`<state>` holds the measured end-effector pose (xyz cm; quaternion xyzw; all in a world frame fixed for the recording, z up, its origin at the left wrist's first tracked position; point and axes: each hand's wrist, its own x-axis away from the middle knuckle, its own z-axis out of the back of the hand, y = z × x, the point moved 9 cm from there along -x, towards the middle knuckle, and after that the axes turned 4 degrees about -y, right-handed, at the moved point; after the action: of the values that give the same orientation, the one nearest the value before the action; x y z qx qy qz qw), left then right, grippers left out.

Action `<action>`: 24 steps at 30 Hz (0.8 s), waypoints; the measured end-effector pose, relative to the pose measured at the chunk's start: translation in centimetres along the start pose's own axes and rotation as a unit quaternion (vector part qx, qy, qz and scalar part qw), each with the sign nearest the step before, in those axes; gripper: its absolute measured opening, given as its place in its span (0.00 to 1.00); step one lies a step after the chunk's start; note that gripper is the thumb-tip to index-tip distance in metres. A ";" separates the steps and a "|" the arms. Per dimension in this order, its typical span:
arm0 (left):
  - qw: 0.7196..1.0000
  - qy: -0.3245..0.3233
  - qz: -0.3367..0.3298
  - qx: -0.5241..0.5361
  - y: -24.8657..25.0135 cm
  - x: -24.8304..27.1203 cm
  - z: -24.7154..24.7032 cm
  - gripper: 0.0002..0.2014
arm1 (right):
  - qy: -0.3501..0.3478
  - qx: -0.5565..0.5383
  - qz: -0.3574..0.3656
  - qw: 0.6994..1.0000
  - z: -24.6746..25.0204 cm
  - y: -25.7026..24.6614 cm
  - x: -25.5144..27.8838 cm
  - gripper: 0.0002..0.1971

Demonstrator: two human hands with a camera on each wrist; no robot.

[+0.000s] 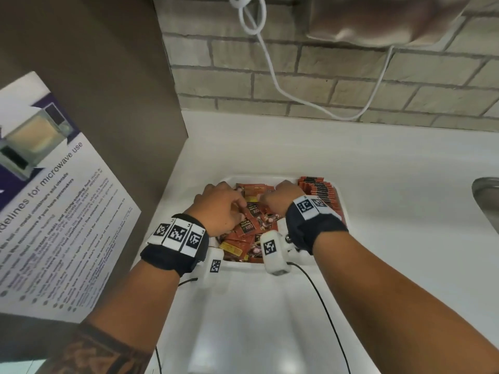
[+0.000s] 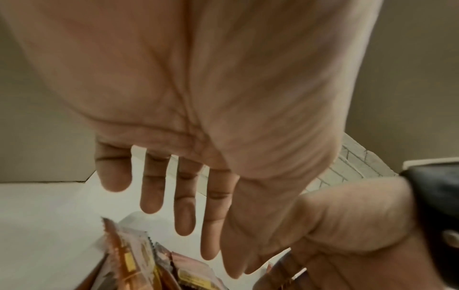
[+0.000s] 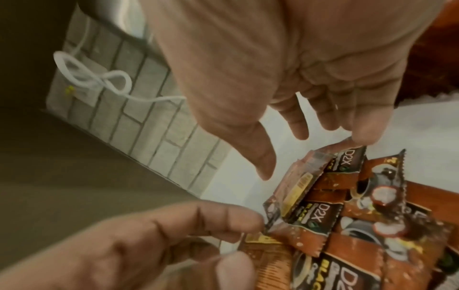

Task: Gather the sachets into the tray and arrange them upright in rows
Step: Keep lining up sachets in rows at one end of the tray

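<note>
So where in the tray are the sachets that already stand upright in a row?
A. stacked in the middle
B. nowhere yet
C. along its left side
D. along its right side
D: the upright row of sachets lines the right side of the tray, while the loose sachets lie jumbled elsewhere.

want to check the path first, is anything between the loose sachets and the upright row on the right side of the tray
Only the right hand itself: it sits between the loose sachets and the upright row in the tray. Nothing else visible blocks the way.
</note>
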<state>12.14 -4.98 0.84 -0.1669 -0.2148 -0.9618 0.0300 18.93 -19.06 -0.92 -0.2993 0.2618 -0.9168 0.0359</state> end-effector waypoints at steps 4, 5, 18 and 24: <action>1.000 0.016 -0.006 0.015 -0.9 0.0 0.7 0.09 | -0.003 0.072 -0.043 0.996 -1.2 -0.5 -2.3 0.09; 1.000 0.020 -0.008 0.019 -1.1 -0.1 0.9 0.09 | 0.000 0.097 -0.049 0.994 -1.3 -0.7 -2.7 0.09; 0.995 0.020 -0.042 0.087 -2.3 -1.1 1.1 0.07 | -0.047 0.188 -0.048 0.980 -1.5 -1.9 -3.2 0.25; 0.993 0.021 -0.041 0.104 -2.5 -1.5 1.0 0.08 | -0.039 0.066 -0.053 0.996 -0.4 -0.8 -3.3 0.19</action>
<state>13.51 -2.35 0.17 -0.1338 -0.3200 -0.9378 0.0122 21.48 -17.48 -2.49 -0.3450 0.1825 -0.9205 0.0171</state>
